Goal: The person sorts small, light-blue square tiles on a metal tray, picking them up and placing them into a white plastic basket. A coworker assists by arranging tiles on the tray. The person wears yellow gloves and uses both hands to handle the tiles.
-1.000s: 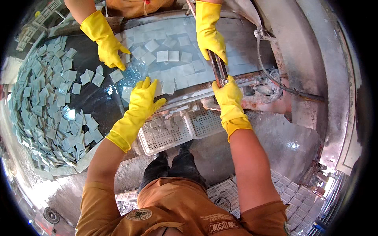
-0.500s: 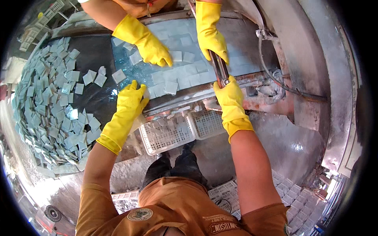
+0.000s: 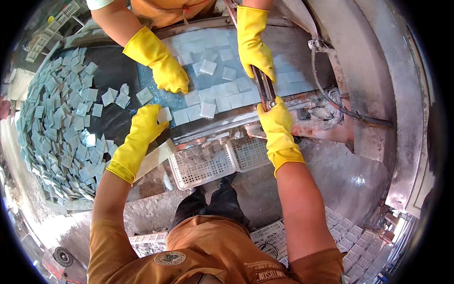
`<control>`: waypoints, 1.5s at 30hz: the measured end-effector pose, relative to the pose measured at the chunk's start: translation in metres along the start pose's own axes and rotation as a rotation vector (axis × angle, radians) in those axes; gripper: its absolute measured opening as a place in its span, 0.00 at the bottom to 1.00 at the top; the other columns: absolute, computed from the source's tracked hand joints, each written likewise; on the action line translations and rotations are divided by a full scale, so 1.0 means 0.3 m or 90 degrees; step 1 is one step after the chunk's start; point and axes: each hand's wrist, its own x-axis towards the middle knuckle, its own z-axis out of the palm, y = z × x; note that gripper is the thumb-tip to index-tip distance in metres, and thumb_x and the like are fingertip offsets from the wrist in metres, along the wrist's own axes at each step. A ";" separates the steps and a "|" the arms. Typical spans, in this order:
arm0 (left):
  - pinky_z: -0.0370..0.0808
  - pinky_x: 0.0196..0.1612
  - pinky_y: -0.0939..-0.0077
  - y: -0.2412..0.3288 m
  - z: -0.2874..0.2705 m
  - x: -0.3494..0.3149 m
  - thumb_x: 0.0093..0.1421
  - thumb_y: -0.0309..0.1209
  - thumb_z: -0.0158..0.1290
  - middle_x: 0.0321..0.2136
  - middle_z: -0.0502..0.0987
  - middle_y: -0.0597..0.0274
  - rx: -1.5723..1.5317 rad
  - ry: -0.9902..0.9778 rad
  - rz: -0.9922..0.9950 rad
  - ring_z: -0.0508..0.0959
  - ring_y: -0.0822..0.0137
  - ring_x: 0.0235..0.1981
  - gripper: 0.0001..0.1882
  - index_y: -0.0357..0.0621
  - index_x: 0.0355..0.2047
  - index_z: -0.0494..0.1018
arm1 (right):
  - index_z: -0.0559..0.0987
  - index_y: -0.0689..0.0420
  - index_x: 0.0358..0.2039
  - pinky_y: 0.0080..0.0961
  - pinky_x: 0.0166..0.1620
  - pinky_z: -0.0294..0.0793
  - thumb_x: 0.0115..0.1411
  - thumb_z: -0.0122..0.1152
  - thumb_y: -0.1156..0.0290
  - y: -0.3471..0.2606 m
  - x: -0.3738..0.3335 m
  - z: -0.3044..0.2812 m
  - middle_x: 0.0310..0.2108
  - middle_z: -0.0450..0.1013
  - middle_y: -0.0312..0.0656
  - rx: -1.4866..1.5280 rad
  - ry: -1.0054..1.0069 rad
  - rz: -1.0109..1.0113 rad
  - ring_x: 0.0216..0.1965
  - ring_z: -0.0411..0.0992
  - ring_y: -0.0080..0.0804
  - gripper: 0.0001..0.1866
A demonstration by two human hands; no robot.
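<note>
The person's left hand [image 3: 146, 123], in a yellow rubber glove, is at the near edge of the bench [image 3: 111, 71], thumb parted from the fingers; a pale square tile [image 3: 164, 115] lies in the gap, and whether it is gripped cannot be determined. The right hand [image 3: 276, 116], likewise gloved, is closed around the near end of a metal bar [image 3: 264, 87] lying across the bench. Opposite, a co-worker's one hand [image 3: 257, 59] grasps the same bar farther along; the other hand [image 3: 171, 76] is bent low over the surface, its contents not visible. Flat tiles [image 3: 231, 90] lie close together in rows left of the bar, with several loose pieces on top. A heap of tiles [image 3: 56, 128] occupies the bench's left end. Two perforated white baskets [image 3: 202, 166] stand side by side below the near edge.
</note>
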 end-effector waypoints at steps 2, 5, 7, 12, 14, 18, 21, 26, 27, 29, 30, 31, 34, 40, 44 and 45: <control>0.81 0.53 0.52 -0.047 0.064 0.024 0.55 0.39 0.74 0.49 0.83 0.43 -0.068 0.087 -0.021 0.83 0.42 0.52 0.33 0.45 0.59 0.78 | 0.82 0.56 0.51 0.52 0.49 0.84 0.60 0.72 0.50 0.000 0.003 0.023 0.43 0.85 0.56 -0.005 0.015 0.001 0.46 0.85 0.58 0.27; 0.81 0.55 0.48 -0.019 0.136 0.080 0.57 0.37 0.71 0.51 0.82 0.42 -0.119 0.175 -0.010 0.82 0.40 0.53 0.30 0.46 0.60 0.77 | 0.82 0.57 0.53 0.52 0.50 0.83 0.60 0.72 0.49 -0.012 0.000 0.028 0.43 0.85 0.57 -0.030 0.019 0.001 0.46 0.84 0.59 0.28; 0.80 0.54 0.46 0.022 0.152 0.115 0.59 0.35 0.68 0.50 0.81 0.42 -0.114 0.201 0.043 0.82 0.39 0.53 0.28 0.48 0.60 0.76 | 0.82 0.58 0.53 0.52 0.50 0.83 0.60 0.71 0.50 -0.014 0.002 0.016 0.43 0.85 0.57 0.010 -0.012 0.002 0.46 0.84 0.59 0.29; 0.81 0.53 0.46 0.064 0.118 0.152 0.61 0.34 0.65 0.49 0.82 0.42 -0.090 0.109 0.054 0.83 0.38 0.51 0.25 0.46 0.59 0.75 | 0.81 0.59 0.56 0.50 0.51 0.83 0.60 0.71 0.51 0.002 0.002 0.018 0.45 0.85 0.57 -0.012 0.003 -0.002 0.48 0.84 0.59 0.30; 0.81 0.52 0.47 0.046 0.100 0.162 0.62 0.33 0.64 0.47 0.83 0.41 -0.125 0.081 0.052 0.84 0.38 0.50 0.22 0.44 0.56 0.77 | 0.81 0.58 0.58 0.49 0.51 0.83 0.59 0.72 0.49 -0.005 0.002 0.021 0.46 0.85 0.55 -0.009 0.001 0.006 0.48 0.84 0.58 0.33; 0.82 0.46 0.54 0.009 0.130 0.181 0.62 0.31 0.64 0.39 0.85 0.41 -0.296 0.115 0.004 0.86 0.40 0.43 0.12 0.40 0.45 0.82 | 0.81 0.56 0.58 0.49 0.51 0.83 0.58 0.73 0.48 -0.005 0.008 0.009 0.46 0.86 0.54 0.012 -0.032 0.023 0.47 0.85 0.56 0.33; 0.82 0.43 0.62 -0.031 0.202 0.145 0.64 0.29 0.65 0.36 0.85 0.46 -0.443 0.213 0.003 0.86 0.50 0.37 0.10 0.40 0.44 0.82 | 0.81 0.58 0.57 0.50 0.52 0.83 0.61 0.71 0.50 -0.017 0.007 0.005 0.46 0.85 0.55 0.010 -0.022 0.003 0.48 0.84 0.58 0.31; 0.80 0.36 0.67 -0.211 0.199 0.106 0.65 0.27 0.66 0.31 0.83 0.59 -0.697 0.132 -0.117 0.82 0.66 0.30 0.06 0.40 0.40 0.81 | 0.82 0.57 0.56 0.50 0.52 0.83 0.60 0.72 0.50 0.005 -0.001 0.013 0.45 0.85 0.55 0.015 -0.006 -0.001 0.47 0.84 0.58 0.30; 0.80 0.37 0.61 -0.234 0.175 0.072 0.65 0.30 0.66 0.32 0.83 0.54 -0.515 0.080 -0.134 0.83 0.57 0.32 0.07 0.39 0.38 0.82 | 0.82 0.57 0.55 0.50 0.51 0.83 0.60 0.72 0.50 -0.008 -0.002 0.010 0.45 0.85 0.55 0.008 -0.028 0.008 0.46 0.84 0.58 0.29; 0.80 0.40 0.57 -0.200 0.191 0.030 0.64 0.32 0.66 0.34 0.83 0.50 -0.273 0.181 0.028 0.84 0.49 0.36 0.08 0.40 0.38 0.83 | 0.82 0.58 0.55 0.50 0.50 0.83 0.60 0.72 0.50 -0.021 -0.010 -0.010 0.44 0.85 0.56 0.025 -0.045 0.014 0.46 0.84 0.59 0.29; 0.80 0.42 0.54 -0.159 0.185 0.022 0.63 0.33 0.66 0.35 0.83 0.48 -0.150 0.231 0.111 0.84 0.45 0.38 0.09 0.40 0.38 0.83 | 0.82 0.58 0.54 0.50 0.50 0.83 0.60 0.72 0.50 -0.025 -0.009 -0.017 0.44 0.85 0.56 0.034 -0.049 0.018 0.46 0.84 0.59 0.29; 0.79 0.46 0.49 -0.090 0.162 0.006 0.63 0.35 0.66 0.38 0.82 0.44 -0.202 0.193 0.078 0.81 0.37 0.44 0.10 0.41 0.37 0.83 | 0.82 0.58 0.54 0.50 0.50 0.83 0.60 0.72 0.51 -0.024 -0.012 -0.017 0.44 0.85 0.56 0.020 -0.032 0.013 0.46 0.84 0.58 0.29; 0.80 0.46 0.48 -0.018 0.251 0.031 0.63 0.34 0.64 0.41 0.81 0.43 -0.222 0.256 0.096 0.82 0.37 0.44 0.08 0.42 0.37 0.81 | 0.82 0.58 0.54 0.50 0.50 0.84 0.60 0.72 0.51 -0.018 -0.003 0.006 0.43 0.85 0.55 0.002 0.001 -0.005 0.46 0.85 0.58 0.29; 0.83 0.46 0.49 0.145 0.155 0.004 0.61 0.33 0.64 0.42 0.84 0.50 -0.068 0.111 0.070 0.85 0.43 0.44 0.10 0.46 0.42 0.82 | 0.82 0.58 0.53 0.49 0.50 0.83 0.60 0.72 0.51 -0.019 -0.002 0.002 0.43 0.85 0.55 0.010 -0.018 0.000 0.46 0.84 0.58 0.28; 0.84 0.48 0.51 0.361 0.083 0.026 0.59 0.37 0.67 0.44 0.84 0.54 -0.003 0.073 0.153 0.87 0.48 0.45 0.20 0.46 0.50 0.79 | 0.82 0.58 0.56 0.49 0.51 0.83 0.59 0.72 0.50 0.001 -0.007 0.006 0.45 0.85 0.56 0.012 0.001 0.005 0.48 0.84 0.58 0.30; 0.83 0.48 0.52 0.382 0.131 0.067 0.58 0.37 0.67 0.44 0.84 0.55 0.003 0.228 0.246 0.87 0.48 0.44 0.20 0.46 0.50 0.79 | 0.82 0.58 0.56 0.49 0.52 0.83 0.59 0.72 0.50 -0.011 -0.004 0.002 0.45 0.85 0.56 0.001 -0.007 0.014 0.48 0.84 0.58 0.31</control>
